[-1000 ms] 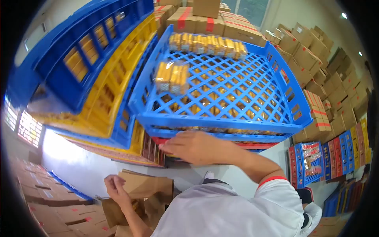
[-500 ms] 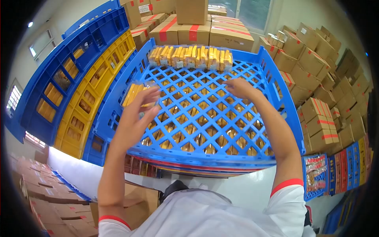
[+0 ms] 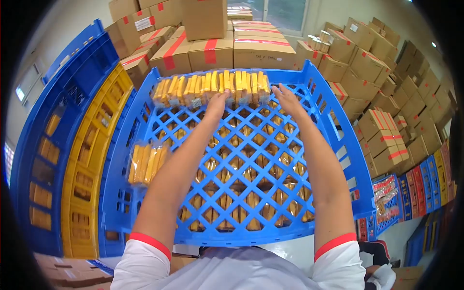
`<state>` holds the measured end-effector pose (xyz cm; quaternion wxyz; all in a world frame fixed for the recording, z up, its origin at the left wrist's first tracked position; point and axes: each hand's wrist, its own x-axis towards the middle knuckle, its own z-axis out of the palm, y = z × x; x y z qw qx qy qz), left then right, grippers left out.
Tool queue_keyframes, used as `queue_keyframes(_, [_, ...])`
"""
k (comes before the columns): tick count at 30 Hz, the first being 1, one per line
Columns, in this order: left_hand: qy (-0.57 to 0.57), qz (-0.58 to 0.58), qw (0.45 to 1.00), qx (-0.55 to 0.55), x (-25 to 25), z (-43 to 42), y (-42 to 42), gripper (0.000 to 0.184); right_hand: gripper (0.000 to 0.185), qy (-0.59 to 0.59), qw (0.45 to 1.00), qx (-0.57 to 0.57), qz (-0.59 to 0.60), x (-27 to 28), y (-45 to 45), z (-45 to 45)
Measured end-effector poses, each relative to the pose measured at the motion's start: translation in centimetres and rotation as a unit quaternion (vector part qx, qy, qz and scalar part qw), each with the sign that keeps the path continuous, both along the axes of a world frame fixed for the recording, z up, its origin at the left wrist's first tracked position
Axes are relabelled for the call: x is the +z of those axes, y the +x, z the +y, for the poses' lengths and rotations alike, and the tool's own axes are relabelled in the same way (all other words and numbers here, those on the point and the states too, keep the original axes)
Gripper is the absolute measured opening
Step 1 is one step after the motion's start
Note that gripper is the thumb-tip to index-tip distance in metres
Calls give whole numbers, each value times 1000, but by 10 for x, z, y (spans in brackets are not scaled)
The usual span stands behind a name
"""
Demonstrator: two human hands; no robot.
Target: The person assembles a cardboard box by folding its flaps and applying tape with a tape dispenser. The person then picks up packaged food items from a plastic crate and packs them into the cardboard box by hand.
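A blue lattice crate (image 3: 232,238) lies in front of me, with a row of clear-wrapped yellow sticks (image 3: 193,91) along its far wall. My left hand (image 3: 218,102) touches the near side of this row, its fingertips partly hidden against the packs. At the row's right end is my right hand (image 3: 286,98), fingers apart, with nothing between them. Wrapped sticks (image 3: 147,162) also lie at the crate's left side, beside my left forearm. More packed goods show through the lattice from below.
Blue (image 3: 36,164) and yellow crates (image 3: 79,193) are stacked on the left. Cardboard boxes (image 3: 261,50) stand behind the crate, and more boxes (image 3: 382,125) are piled at the right. Colored crates (image 3: 423,179) line the lower right.
My left hand has moved from the packs at the left side to the far row. My right hand has reached forward to the row's right end. The view has shifted over the crate.
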<state>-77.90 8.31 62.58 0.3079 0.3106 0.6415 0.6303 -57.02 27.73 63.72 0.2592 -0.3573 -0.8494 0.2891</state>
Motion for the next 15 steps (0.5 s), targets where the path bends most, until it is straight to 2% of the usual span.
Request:
queue_keyframes(2, [1,-29,999,16,-8,12,9,66,85,-36,999,-16,-4,-9,-16,6])
queue_keyframes(4, [56,-46,995,62,-27,27,16,68,87,-75,994,-12,73,-22,-32,17])
queue_keyframes(5, [52,-2,995,82,-36,36,16,71,83,-77,992,-45,90,-27,-40,23])
queue_keyframes(9, [0,42,990,137,-26,53,4,75,77,-158,975,-32,154,-19,-44,25])
queue_keyframes(10, [0,43,990,137,-21,50,5,75,77,-158,975,-31,154,-22,-46,27])
queue_keyframes(12, [12,-15,999,45,-10,45,7,72,79,-83,989,-56,105,-21,-46,29])
queue_keyframes(13, [-10,0,999,48,-8,43,6,69,79,-83,989,-58,106,-15,-38,34])
queue_keyframes(14, [-32,15,998,50,-5,40,5,67,81,-162,981,-48,90,-7,-24,41])
queue_keyframes(15, [-48,-31,998,31,9,24,13,67,84,-242,967,-36,73,-2,-12,43])
